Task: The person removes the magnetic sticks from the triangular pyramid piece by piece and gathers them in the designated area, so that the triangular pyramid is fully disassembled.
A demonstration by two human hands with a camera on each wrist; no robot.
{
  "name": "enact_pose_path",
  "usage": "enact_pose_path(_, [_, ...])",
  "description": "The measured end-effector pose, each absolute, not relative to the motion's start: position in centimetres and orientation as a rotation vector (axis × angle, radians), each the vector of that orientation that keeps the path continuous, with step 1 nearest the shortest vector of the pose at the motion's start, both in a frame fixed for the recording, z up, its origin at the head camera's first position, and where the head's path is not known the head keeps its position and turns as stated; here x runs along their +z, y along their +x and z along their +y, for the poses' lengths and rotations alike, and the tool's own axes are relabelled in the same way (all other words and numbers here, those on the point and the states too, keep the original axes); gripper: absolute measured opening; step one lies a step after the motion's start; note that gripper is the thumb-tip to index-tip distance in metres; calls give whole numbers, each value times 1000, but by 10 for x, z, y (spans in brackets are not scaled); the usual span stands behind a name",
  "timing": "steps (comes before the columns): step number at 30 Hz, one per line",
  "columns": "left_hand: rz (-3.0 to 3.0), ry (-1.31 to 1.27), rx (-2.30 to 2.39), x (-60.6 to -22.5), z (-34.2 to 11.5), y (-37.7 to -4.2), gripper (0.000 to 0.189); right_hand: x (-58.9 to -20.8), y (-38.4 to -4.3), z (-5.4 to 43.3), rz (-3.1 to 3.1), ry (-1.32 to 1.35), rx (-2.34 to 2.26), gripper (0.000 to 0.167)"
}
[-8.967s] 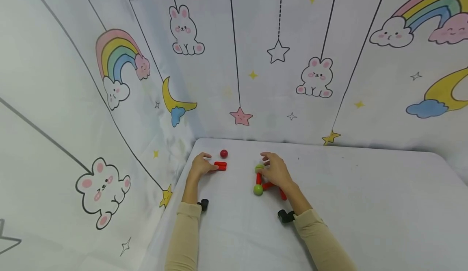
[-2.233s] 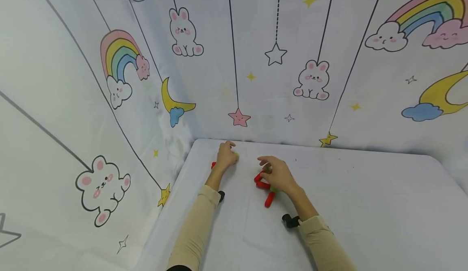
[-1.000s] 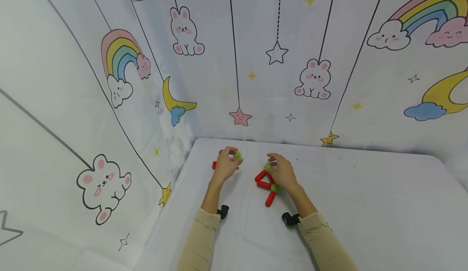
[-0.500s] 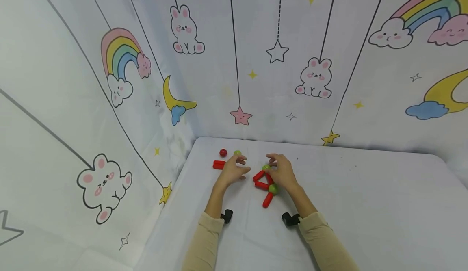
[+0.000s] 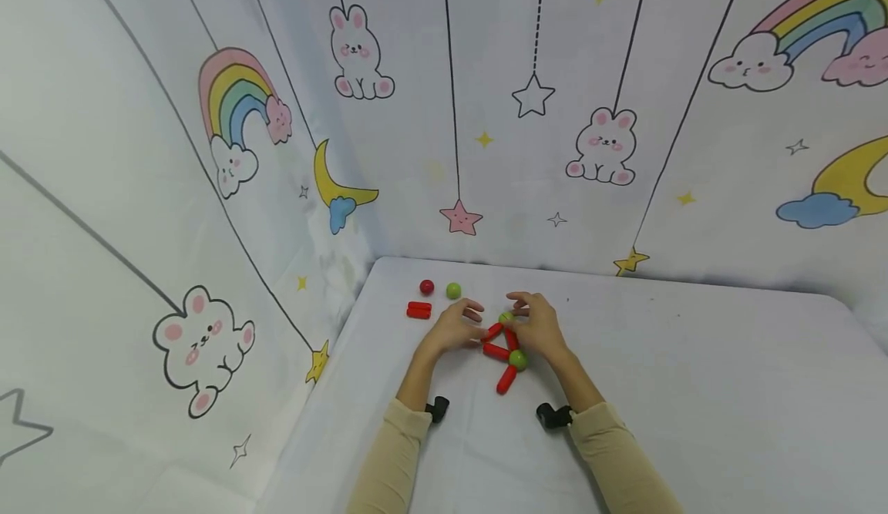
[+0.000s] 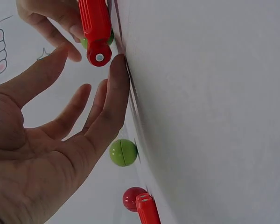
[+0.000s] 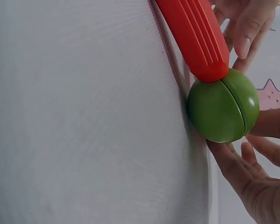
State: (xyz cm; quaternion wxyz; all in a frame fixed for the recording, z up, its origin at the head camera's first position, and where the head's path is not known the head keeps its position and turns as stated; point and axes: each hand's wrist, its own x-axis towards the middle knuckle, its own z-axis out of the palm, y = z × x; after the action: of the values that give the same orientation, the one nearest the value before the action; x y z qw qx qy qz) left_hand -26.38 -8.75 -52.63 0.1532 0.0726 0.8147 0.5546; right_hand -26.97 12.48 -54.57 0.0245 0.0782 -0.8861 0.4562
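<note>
In the head view, red magnetic rods join a far green ball (image 5: pixel 506 317) and a near green ball (image 5: pixel 518 360). Two rods slant left from the balls, nearly meeting; another red rod (image 5: pixel 506 380) points toward the person. My right hand (image 5: pixel 541 327) pinches the far ball between thumb and fingers; the near ball partly covers this hand in the right wrist view. My left hand (image 5: pixel 452 326) is at the structure's left side, thumb and fingers spread. In the left wrist view its fingertips are right by the end of a red rod (image 6: pixel 97 28), with a gap between them.
A loose red ball (image 5: pixel 426 287) and green ball (image 5: pixel 453 290) lie at the back left of the white-covered table (image 5: pixel 694 391). Two red rods (image 5: pixel 419 310) lie side by side before them. A printed cloth (image 5: pixel 527 190) hangs behind and at the left.
My left hand let go of a green ball beside the red one, then came right and nearer to the structure. The rods and balls under my right hand were rearranged and turned since the oldest frame.
</note>
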Motion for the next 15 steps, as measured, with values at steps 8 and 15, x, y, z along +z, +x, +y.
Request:
enact_pose_path(8, [2473, 284, 1483, -527, -82, -266, 57, -547, -270, 123, -2720, 264, 1459, 54])
enact_pose_path(15, [2564, 209, 1469, -524, -83, -263, 57, -547, -270, 124, -2725, 268, 1453, 55])
